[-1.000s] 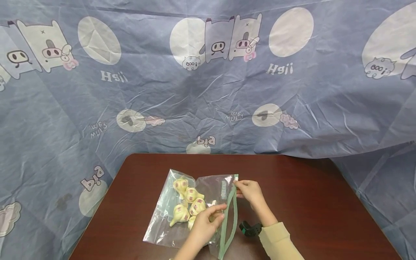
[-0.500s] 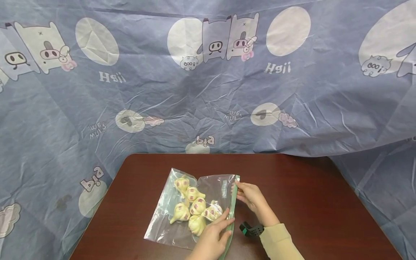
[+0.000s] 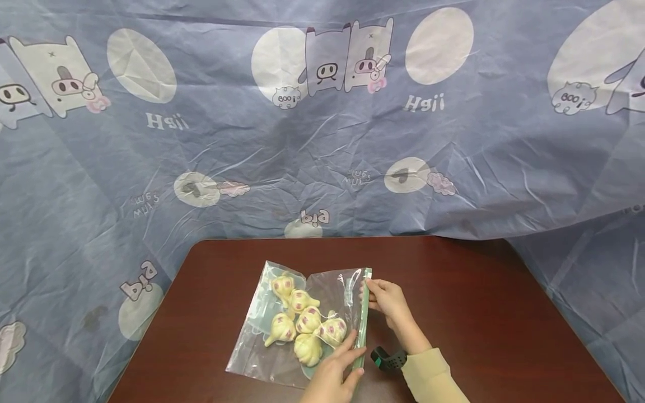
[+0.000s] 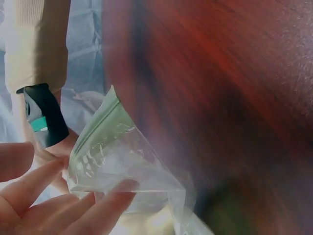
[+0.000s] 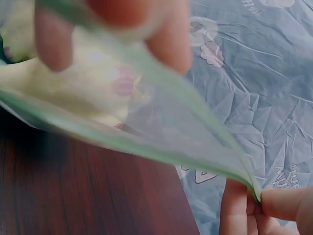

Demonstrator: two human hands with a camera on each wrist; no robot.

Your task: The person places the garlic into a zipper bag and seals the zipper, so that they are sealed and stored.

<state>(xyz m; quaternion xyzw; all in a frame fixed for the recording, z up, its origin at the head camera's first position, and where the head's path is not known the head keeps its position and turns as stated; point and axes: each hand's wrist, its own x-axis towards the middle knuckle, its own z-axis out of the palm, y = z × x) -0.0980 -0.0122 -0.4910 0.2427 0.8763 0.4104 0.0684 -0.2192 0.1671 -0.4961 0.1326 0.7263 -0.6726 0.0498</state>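
A clear zip bag with a green zip edge lies on the table in the head view. Several pale garlic bulbs with purple patches are inside it. At the far end of the zip edge, my right hand pinches the corner between thumb and fingers. Nearer me, my left hand touches the bag by the zip edge, its fingers fairly straight. The right wrist view shows the two green strips apart in the middle and meeting at the right hand's pinch.
The brown table extends to both sides of the bag. A black wrist strap sits on the right wrist, below a cream sleeve. Behind the table hangs a blue printed cloth.
The left hand has moved right and nearer me along the zip edge, uncovering more garlic bulbs. The gap between the green strips looks narrower from the head. The right hand keeps its pinch.
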